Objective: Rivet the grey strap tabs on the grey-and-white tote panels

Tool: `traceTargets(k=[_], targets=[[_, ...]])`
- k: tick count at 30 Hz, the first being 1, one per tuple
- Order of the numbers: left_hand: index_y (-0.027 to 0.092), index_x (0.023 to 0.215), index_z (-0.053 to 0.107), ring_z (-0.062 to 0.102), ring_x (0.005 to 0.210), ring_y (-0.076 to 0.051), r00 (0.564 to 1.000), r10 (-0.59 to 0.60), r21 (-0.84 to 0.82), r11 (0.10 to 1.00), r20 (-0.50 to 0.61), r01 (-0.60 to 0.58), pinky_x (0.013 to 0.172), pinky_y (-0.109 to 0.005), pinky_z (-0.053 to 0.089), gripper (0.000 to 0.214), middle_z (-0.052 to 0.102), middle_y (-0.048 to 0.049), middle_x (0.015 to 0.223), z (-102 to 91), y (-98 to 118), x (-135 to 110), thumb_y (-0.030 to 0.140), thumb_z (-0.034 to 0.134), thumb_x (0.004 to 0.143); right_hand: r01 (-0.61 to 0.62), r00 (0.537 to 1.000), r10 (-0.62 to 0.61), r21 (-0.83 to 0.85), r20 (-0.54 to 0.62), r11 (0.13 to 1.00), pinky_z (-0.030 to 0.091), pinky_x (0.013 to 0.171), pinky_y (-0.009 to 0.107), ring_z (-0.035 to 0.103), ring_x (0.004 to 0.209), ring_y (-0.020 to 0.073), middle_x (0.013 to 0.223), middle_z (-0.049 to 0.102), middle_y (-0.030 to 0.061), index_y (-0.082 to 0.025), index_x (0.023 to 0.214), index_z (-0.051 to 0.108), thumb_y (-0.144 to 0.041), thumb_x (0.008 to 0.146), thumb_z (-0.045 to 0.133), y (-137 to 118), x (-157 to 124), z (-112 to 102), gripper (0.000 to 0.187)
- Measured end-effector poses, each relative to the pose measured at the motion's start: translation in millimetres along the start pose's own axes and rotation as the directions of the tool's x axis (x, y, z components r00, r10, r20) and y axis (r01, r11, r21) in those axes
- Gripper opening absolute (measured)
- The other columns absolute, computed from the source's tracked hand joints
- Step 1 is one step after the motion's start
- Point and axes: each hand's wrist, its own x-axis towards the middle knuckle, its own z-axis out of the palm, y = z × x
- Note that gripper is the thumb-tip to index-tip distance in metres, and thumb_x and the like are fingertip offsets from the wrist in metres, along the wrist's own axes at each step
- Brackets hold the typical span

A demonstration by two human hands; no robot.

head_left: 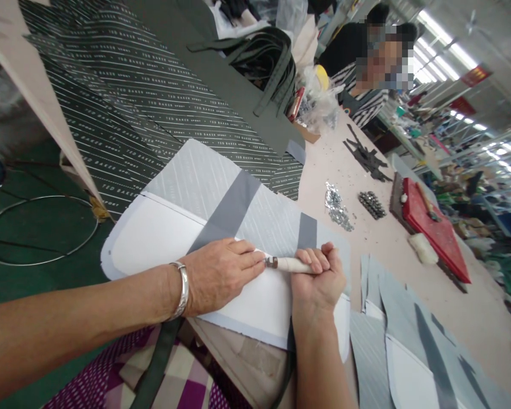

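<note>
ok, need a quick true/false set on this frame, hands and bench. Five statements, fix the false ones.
1. The right grip is closed around the pale-handled tool. True.
2. The silver bracelet is on the right arm. False: it is on the left arm.
3. The left grip lies over the grey-and-white panel. True.
4. The red slab is left of the panel in the picture. False: it is to the right.
5. The dark fabric carries white lettering. True.
</note>
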Motion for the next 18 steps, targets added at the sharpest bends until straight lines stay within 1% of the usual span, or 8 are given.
traceTargets(k=[3, 7, 9, 12, 14, 16, 18], targets=[[0.008, 0.124, 0.057, 0.054, 0.113, -0.025, 1.0, 0.001, -0.001, 1.0, -0.018, -0.001, 0.092, -0.04, 0.049, 0.033, 0.064, -0.011, 0.123, 2.1, 0.2, -0.7, 0.015, 0.049, 0.093, 0.026, 1.0, -0.026, -0.031, 0.016, 0.999, 0.029, 0.048, 0.019, 0.013, 0.041, 0.0062, 0.049, 0.016, -0.0143, -0.021, 0.074, 0.055, -0.03, 0.079, 0.068, 1.1, -0.9, 0.0, 0.016], [0.008, 0.126, 0.056, 0.054, 0.114, -0.025, 1.0, -0.016, 0.0, 1.0, -0.013, 0.016, 0.092, -0.04, 0.048, 0.034, 0.064, -0.012, 0.124, 3.3, 0.8, -1.0, 0.016, 0.051, 0.093, 0.08, 0.996, -0.078, -0.077, 0.032, 0.994, 0.029, 0.047, 0.019, 0.011, 0.041, 0.0063, 0.05, 0.014, -0.014, -0.022, 0.074, 0.054, -0.031, 0.079, 0.068, 0.4, -2.3, 2.2, 0.018], [0.008, 0.124, 0.057, 0.055, 0.113, -0.025, 1.0, -0.014, -0.003, 1.0, -0.015, 0.014, 0.092, -0.04, 0.048, 0.033, 0.064, -0.0117, 0.124, 4.0, 0.3, -1.1, 0.016, 0.052, 0.092, 0.107, 0.994, -0.103, -0.085, 0.045, 0.991, 0.028, 0.045, 0.019, 0.011, 0.041, 0.0065, 0.05, 0.014, -0.0138, -0.023, 0.075, 0.055, -0.032, 0.081, 0.068, -0.5, -5.7, 7.0, 0.018], [0.008, 0.122, 0.059, 0.056, 0.112, -0.025, 0.999, 0.009, -0.018, 1.0, -0.033, -0.01, 0.092, -0.04, 0.049, 0.031, 0.065, -0.0114, 0.123, 5.3, -0.9, -1.6, 0.016, 0.05, 0.093, 0.167, 0.984, -0.16, -0.082, 0.08, 0.983, 0.027, 0.042, 0.019, 0.012, 0.038, 0.0068, 0.049, 0.018, -0.0134, -0.024, 0.079, 0.057, -0.035, 0.087, 0.063, -1.2, -16.6, 21.1, 0.014], [0.008, 0.122, 0.059, 0.056, 0.113, -0.025, 0.999, 0.002, -0.025, 1.0, -0.043, -0.003, 0.093, -0.04, 0.049, 0.032, 0.065, -0.0108, 0.125, 6.0, -1.2, -2.2, 0.016, 0.047, 0.094, 0.23, 0.964, -0.213, -0.097, 0.159, 0.968, 0.028, 0.04, 0.019, 0.015, 0.036, 0.0065, 0.048, 0.021, -0.0133, -0.025, 0.083, 0.06, -0.035, 0.09, 0.06, -0.9, -25.9, 33.5, 0.012], [0.008, 0.122, 0.06, 0.056, 0.114, -0.025, 0.999, -0.002, -0.026, 1.0, -0.035, 0.001, 0.095, -0.04, 0.049, 0.032, 0.065, -0.0104, 0.127, 6.3, -1.1, -2.8, 0.016, 0.045, 0.095, 0.301, 0.922, -0.257, -0.121, 0.289, 0.946, 0.03, 0.038, 0.019, 0.02, 0.035, 0.0061, 0.047, 0.025, -0.013, -0.025, 0.083, 0.062, -0.034, 0.091, 0.06, -0.6, -33.0, 44.5, 0.013], [0.007, 0.12, 0.062, 0.056, 0.115, -0.024, 1.0, -0.003, -0.023, 1.0, -0.028, 0.002, 0.097, -0.04, 0.049, 0.031, 0.064, -0.0101, 0.129, 6.2, -1.2, -3.1, 0.016, 0.047, 0.094, 0.32, 0.887, -0.25, -0.126, 0.389, 0.939, 0.031, 0.037, 0.02, 0.024, 0.034, 0.0062, 0.046, 0.029, -0.0125, -0.023, 0.083, 0.064, -0.034, 0.09, 0.061, -1.3, -35.0, 49.8, 0.013]])
